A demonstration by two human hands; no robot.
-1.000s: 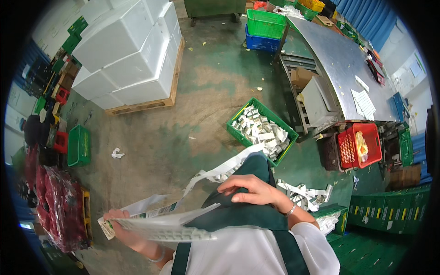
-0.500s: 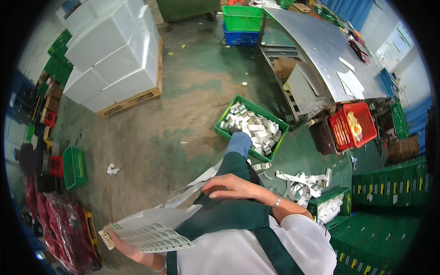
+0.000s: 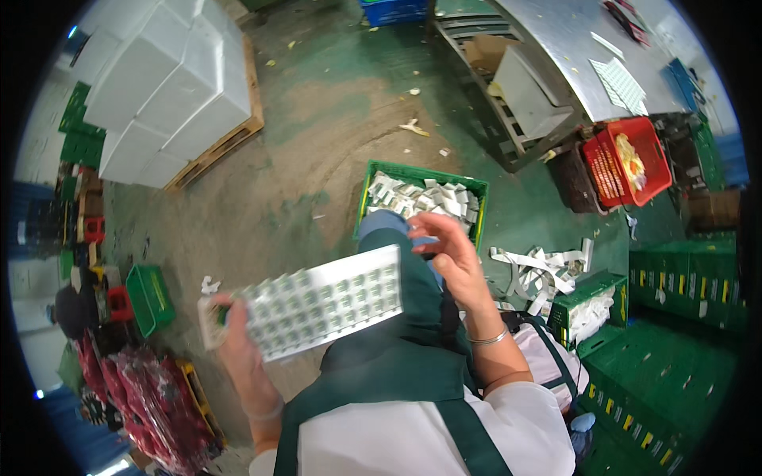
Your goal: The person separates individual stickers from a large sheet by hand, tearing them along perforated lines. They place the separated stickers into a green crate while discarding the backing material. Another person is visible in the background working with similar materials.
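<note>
My left hand (image 3: 240,339) is closed around the left end of a white sheet of labels (image 3: 327,305). Rows of small green-and-white labels cover the sheet, which tilts above my lap. Motion blurs that hand and the end it grips. My right hand (image 3: 451,258) is raised over my right knee, fingers loosely bent and apart, with nothing visible in them. Just beyond it, a green crate (image 3: 429,170) on the floor holds many small white folded pieces (image 3: 432,198). My knee and right hand hide part of the crate.
Tangled white strips (image 3: 548,270) lie right of the crate, near a green crate with white material (image 3: 589,313). A red basket (image 3: 609,163) stands by the metal table (image 3: 556,47). White boxes (image 3: 175,87) are stacked on a pallet. Another person's pale top (image 3: 548,361) shows beside my right arm.
The label sheet has swung up and right, its printed side now facing me more. My right hand has moved forward and right, toward the crate. The view has shifted.
</note>
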